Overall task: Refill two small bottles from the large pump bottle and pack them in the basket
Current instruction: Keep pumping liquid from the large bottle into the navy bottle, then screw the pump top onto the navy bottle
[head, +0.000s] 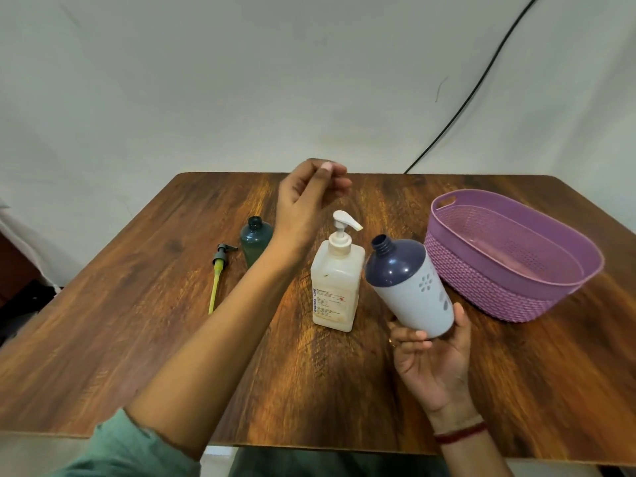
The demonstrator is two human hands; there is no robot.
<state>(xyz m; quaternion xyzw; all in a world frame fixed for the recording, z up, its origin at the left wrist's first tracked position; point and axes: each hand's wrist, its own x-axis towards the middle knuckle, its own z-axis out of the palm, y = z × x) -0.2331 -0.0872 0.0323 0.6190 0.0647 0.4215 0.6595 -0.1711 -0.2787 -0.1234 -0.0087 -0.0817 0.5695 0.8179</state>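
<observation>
The large translucent pump bottle [336, 280] stands mid-table, its white pump nozzle pointing right. My right hand [434, 356] grips the base of a small navy-and-white bottle [411, 284], uncapped and tilted with its open neck toward the pump nozzle. My left hand [311, 194] hovers above and behind the pump head, fingers loosely curled, holding nothing. A small dark green bottle [255, 242] stands uncapped to the left, partly hidden by my left wrist. Its pump cap with a yellow tube [217, 274] lies on the table beside it. The purple basket [509, 259] sits at the right.
The wooden table [172, 339] has its near edge just in front of my body. A black cable [475, 91] runs down the white wall behind the table.
</observation>
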